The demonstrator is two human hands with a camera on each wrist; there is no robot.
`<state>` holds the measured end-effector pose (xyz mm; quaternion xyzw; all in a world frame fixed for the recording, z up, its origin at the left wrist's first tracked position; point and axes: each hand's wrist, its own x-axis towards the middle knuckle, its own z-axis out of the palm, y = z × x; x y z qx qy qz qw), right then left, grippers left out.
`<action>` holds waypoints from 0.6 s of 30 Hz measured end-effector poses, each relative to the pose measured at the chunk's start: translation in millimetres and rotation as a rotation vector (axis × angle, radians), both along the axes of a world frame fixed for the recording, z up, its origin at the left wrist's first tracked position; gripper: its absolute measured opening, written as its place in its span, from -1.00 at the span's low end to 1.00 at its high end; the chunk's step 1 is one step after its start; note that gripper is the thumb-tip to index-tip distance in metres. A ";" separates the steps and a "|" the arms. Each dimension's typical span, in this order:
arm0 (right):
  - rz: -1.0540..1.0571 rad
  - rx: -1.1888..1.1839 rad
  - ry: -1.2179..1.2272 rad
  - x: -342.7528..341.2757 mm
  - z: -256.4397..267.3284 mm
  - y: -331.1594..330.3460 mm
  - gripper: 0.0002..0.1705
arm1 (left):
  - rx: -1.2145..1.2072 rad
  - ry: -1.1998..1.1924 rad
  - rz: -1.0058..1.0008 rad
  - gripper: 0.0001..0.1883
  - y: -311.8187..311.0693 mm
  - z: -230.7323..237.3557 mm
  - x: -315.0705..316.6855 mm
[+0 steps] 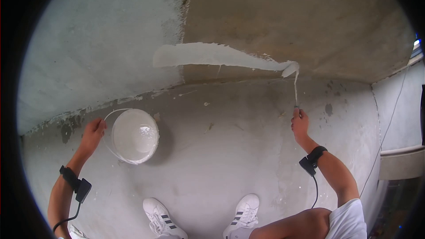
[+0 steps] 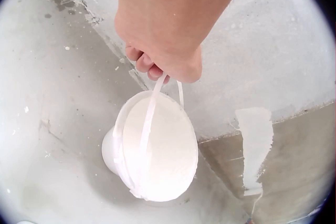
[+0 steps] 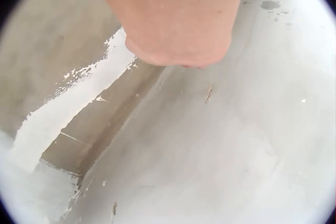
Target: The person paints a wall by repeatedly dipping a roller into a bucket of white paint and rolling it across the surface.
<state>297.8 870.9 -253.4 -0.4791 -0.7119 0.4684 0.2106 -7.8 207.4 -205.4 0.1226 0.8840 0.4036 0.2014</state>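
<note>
My left hand (image 1: 94, 132) grips the thin white handle (image 1: 106, 144) of a white bucket (image 1: 124, 126). White paint (image 1: 144, 139) lies inside the bucket, which tilts in the left wrist view. Curled fingers of the left hand (image 2: 157, 56) show there above the rim. On the right, my other hand (image 1: 301, 125) holds a paint roller (image 1: 290, 69) by its grip, with the roller head against the brown wall at the end of a wet white stripe (image 1: 212, 55). In the right wrist view the back of the right hand (image 3: 178, 35) hides the roller.
The wall is pale on the left (image 1: 106, 31) and bare brown on the right (image 1: 287, 13). Below it runs a grey floor (image 1: 212, 150) with paint spots. White shoes (image 1: 161, 217) stand at the bottom. A cable (image 1: 392, 119) hangs at the far right.
</note>
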 end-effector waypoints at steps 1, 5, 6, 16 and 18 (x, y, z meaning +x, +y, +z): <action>0.027 0.035 -0.010 -1.4 -9.0 -3.6 -0.63 | -0.014 0.014 -0.003 -0.69 0.2 0.2 0.6; 0.126 0.269 -0.119 -5.6 -11.9 -37.8 -0.60 | -0.011 0.016 -0.016 -0.67 -2.3 -0.6 -0.1; 0.163 0.279 -0.127 -8.6 -8.8 -48.6 -0.61 | -0.012 0.024 -0.019 -0.67 -2.5 -0.1 0.2; 0.360 0.008 -0.085 -51.6 -6.1 -161.3 -0.63 | -0.029 0.023 -0.002 -0.68 -1.5 0.1 1.0; 0.378 -0.038 -0.070 -57.0 -8.5 -175.1 -0.63 | -0.018 0.012 0.000 -0.68 0.4 1.6 1.9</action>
